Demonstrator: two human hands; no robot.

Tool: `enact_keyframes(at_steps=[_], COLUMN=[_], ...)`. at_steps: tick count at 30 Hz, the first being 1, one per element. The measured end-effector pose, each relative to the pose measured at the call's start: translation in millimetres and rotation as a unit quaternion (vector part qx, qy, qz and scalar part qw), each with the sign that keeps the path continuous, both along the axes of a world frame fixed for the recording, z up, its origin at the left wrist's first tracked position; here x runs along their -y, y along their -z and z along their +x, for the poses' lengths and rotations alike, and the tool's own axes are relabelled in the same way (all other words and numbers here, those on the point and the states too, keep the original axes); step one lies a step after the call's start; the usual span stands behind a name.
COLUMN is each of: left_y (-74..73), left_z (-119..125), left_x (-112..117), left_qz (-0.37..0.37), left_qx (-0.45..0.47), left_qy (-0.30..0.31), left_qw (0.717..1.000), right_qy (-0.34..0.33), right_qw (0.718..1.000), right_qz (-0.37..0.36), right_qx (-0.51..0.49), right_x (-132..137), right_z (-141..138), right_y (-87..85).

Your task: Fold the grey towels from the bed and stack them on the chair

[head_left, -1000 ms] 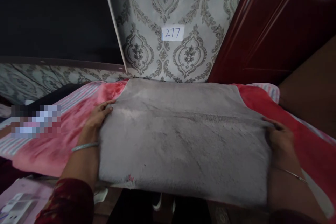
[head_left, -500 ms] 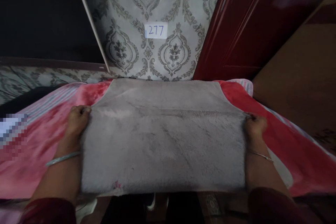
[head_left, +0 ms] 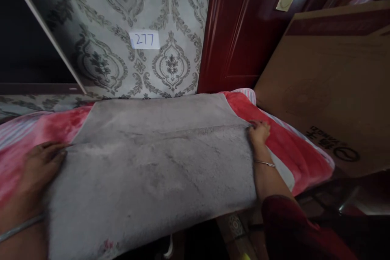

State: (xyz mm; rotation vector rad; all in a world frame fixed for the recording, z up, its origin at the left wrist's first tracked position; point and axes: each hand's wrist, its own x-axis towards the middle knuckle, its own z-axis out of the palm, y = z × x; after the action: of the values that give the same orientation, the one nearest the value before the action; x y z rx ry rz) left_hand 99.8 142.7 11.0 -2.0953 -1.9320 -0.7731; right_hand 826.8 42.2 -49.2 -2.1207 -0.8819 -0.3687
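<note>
A grey plush cloth (head_left: 158,174) with a crease across it and a small reddish stain near its front is stretched out before me. My left hand (head_left: 42,166) is closed on its left edge at the crease. On the opposite edge, my right hand (head_left: 258,131) pinches the cloth at the other end of that crease. The front part hangs over the near side, above my legs. Beneath the cloth lies a red and pink fleecy blanket (head_left: 300,156) with a striped border, showing on both sides.
Against the patterned wall (head_left: 137,4), a paper label (head_left: 144,40) reads 277. A dark screen (head_left: 27,40) stands at the left. To the right are a dark red door (head_left: 240,20) and a large cardboard box (head_left: 323,73), close beyond the blanket's right end.
My view has turned to the right, so everything has shifted left and the box shows more fully. Both hands keep hold of the cloth's edges.
</note>
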Motion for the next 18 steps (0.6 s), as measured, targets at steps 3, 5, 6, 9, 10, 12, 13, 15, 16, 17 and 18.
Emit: enact_keyframes(at_steps=[3,5,6,9,10,12,13,15,16,17,18], left_y=[-6.4,-9.7,-10.2,-6.9,-4.6,0.2,2.2,4.9,5.6,6.0,6.1], left_z=[14,29,36,54,57,59,59,57,57,57,58], left_x=[7,9,9,5,4,3,3,3,4,5,6], left_qz=[0.036,0.052,0.049,0.013,-0.001,-0.026,-0.036,-0.047,-0.051,-0.053,-0.056], left_qx=[-0.015,-0.022,-0.023,-0.023,-0.024,-0.033,-0.041,-0.059,-0.067,-0.074,-0.079], left_qy=[0.047,0.064,0.071,0.099,0.111,0.128,0.130,0.123,0.119,0.115,0.112], left_qw=[0.998,0.996,0.996,0.995,0.994,0.991,0.990,0.990,0.989,0.989,0.989], right_qy=[-0.131,-0.228,-0.261,-0.303,-0.303,-0.294,-0.290,-0.283,-0.281,-0.278,-0.274], right_qw=[0.988,0.964,0.954,0.937,0.937,0.940,0.942,0.944,0.945,0.945,0.946], right_qz=[0.001,-0.021,-0.036,-0.074,-0.082,-0.089,-0.090,-0.088,-0.087,-0.087,-0.088], right_qx=[0.087,0.132,0.145,0.157,0.156,0.150,0.147,0.145,0.145,0.147,0.150], right_x=[-1,-4,-5,-8,-8,-8,-9,-12,-14,-15,-17], right_z=[-17,-27,-31,-34,-32,-26,-22,-15,-13,-11,-12], right_y=[-6.5,-7.5,-7.1,-2.5,0.1,6.6,10.4,17.9,21.1,23.7,25.4])
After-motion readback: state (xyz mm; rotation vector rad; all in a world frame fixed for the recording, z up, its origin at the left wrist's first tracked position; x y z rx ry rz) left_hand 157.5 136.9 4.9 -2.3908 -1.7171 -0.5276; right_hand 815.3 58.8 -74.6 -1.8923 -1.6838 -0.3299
